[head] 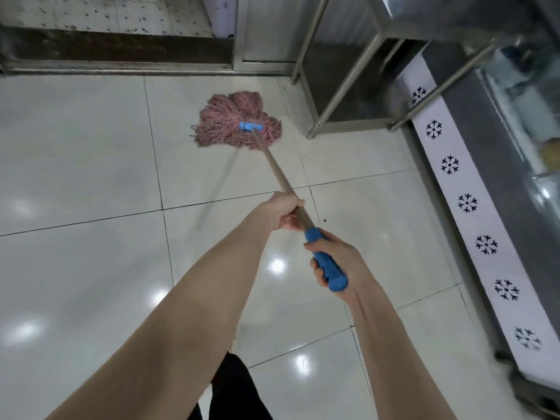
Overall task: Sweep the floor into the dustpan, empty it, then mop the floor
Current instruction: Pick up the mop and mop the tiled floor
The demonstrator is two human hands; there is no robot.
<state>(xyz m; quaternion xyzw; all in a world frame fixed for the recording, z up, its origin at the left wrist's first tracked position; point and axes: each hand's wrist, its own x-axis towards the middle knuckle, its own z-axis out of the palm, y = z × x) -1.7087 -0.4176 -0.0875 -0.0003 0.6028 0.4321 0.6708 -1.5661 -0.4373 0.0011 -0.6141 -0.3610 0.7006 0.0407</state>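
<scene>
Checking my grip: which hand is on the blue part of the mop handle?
Your right hand, wrapped round the blue grip at the top end; the left hand holds the bare wooden shaft nearer the mop head.

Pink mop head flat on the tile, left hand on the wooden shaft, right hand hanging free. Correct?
Not quite: the right hand isn't hanging free. It grips the blue end of the handle. The rest holds in the head view: pink mop head flat on the tile, left hand on the wooden shaft.
</scene>
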